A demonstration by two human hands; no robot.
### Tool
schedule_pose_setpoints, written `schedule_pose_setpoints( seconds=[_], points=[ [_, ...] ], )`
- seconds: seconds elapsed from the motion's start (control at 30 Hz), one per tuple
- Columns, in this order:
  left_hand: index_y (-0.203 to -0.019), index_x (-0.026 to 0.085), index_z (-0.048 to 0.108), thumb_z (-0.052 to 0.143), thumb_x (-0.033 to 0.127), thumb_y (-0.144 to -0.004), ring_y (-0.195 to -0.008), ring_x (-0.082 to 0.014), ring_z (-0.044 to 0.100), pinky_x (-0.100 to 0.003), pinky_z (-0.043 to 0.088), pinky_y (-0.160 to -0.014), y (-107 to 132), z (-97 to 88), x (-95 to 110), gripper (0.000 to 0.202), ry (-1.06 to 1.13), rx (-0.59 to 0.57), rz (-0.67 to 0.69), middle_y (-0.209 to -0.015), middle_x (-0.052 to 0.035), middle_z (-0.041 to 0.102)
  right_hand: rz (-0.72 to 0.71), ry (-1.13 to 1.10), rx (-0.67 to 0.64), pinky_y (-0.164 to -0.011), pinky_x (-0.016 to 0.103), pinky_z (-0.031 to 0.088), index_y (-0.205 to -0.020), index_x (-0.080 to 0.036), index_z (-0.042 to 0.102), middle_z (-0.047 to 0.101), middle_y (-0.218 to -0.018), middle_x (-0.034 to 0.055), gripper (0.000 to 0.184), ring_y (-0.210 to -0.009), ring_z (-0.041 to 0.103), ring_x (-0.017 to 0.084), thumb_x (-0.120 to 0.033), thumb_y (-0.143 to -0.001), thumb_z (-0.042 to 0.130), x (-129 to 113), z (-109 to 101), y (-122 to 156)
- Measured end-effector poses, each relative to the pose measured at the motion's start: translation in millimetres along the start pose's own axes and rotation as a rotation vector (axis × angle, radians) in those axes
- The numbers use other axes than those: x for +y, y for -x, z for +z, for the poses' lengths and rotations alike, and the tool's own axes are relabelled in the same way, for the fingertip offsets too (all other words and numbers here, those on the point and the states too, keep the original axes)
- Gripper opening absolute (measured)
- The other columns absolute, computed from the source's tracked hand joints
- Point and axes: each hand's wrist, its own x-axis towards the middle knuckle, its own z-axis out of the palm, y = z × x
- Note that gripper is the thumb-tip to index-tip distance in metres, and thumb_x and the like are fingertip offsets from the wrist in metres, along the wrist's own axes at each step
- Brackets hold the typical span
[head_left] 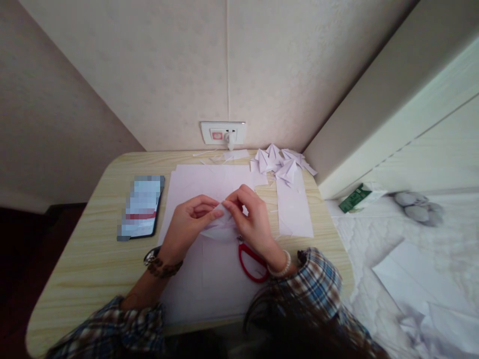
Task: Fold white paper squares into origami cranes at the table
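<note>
Between my two hands is a small folded piece of white paper (220,227), pinched near its upper tip. My left hand (192,219) grips its left side with thumb and fingers closed. On the other side, my right hand (250,217) pinches the paper's edge. Part of the paper is hidden behind my fingers. Beneath both hands lies a stack of white paper sheets (209,284). Scissors with a red handle (243,264) rest on the stack under my right wrist; their blades are mostly hidden.
A phone (142,209) lies on the wooden table (93,254) at the left. Several folded paper pieces (275,159) are heaped at the back right, above a paper strip (295,212). A wall socket (223,133) holds a plug. Right of the table, a bed bears a green-white carton (359,197) and loose paper (415,279).
</note>
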Motion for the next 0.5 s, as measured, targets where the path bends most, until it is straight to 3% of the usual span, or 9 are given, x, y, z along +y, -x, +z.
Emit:
schedule_pose_setpoints(
  seconds=[0.1, 0.27, 0.37, 0.5],
  points=[
    [-0.066, 0.018, 0.066, 0.08, 0.04, -0.063, -0.051, -0.0116, 0.055, -0.022, 0.042, -0.05, 0.6, 1.4, 1.7, 0.026, -0.007, 0.014, 0.002, -0.058, 0.001, 0.066, -0.005, 0.0, 0.004, -0.062, 0.027, 0.037, -0.07, -0.021, 0.053, 0.048, -0.068, -0.0024, 0.021, -0.066, 0.047, 0.014, -0.02, -0.091, 0.056, 0.0, -0.3, 0.2],
    [-0.066, 0.019, 0.066, 0.079, 0.04, -0.065, -0.05, -0.0112, 0.054, -0.021, 0.041, -0.048, 0.8, 1.4, 3.5, 0.024, -0.048, 0.003, 0.04, -0.056, 0.0023, 0.064, -0.009, 0.009, 0.007, -0.062, 0.027, 0.038, -0.069, -0.021, 0.052, 0.049, -0.069, -0.002, 0.022, -0.066, 0.047, 0.014, -0.021, -0.091, 0.055, 0.3, -0.6, 0.6],
    [-0.07, 0.019, 0.068, 0.082, 0.041, -0.06, -0.055, -0.0142, 0.059, -0.022, 0.044, -0.05, 0.2, 1.1, 0.8, 0.028, -0.077, -0.055, -0.002, -0.062, 0.0001, 0.069, -0.004, 0.008, 0.021, -0.062, 0.027, 0.039, -0.069, -0.021, 0.053, 0.05, -0.069, -0.002, 0.021, -0.066, 0.048, 0.014, -0.02, -0.09, 0.056, 0.4, 0.0, 1.1],
    [-0.062, 0.019, 0.065, 0.079, 0.041, -0.064, -0.053, -0.014, 0.058, -0.023, 0.043, -0.05, 1.9, 1.7, 0.9, 0.026, -0.147, -0.085, -0.015, -0.059, 0.0007, 0.066, 0.01, -0.013, 0.012, -0.063, 0.026, 0.041, -0.069, -0.02, 0.057, 0.051, -0.069, -0.002, 0.02, -0.067, 0.05, 0.013, -0.018, -0.089, 0.058, 0.2, 0.4, 0.6]
  ],
)
